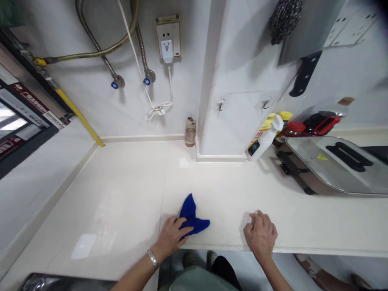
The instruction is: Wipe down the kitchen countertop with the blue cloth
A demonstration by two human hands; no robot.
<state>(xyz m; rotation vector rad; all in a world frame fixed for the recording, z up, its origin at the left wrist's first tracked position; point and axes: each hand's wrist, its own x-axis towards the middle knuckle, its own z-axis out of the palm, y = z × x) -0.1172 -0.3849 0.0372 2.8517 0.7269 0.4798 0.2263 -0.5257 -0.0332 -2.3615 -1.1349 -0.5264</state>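
A crumpled blue cloth (pixel 194 220) lies on the white countertop (pixel 127 194), near its front edge. My left hand (pixel 174 233), with a silver bracelet at the wrist, grips the left side of the cloth; its fingers bend over the fabric and hide part of it. To the right, apart from the cloth, my right hand (pixel 261 233) rests on the counter by the front edge. Its fingers are curled in, and nothing shows in them.
A small brown bottle (pixel 190 132) stands against the wall by a pillar. Right of it are a white bottle (pixel 265 139), several jars and a lidded electric pan (pixel 333 165). A cleaver (pixel 306 72) hangs above. A yellow pipe (pixel 80 117) runs down at left. Another person's leg (pixel 327 279) shows lower right.
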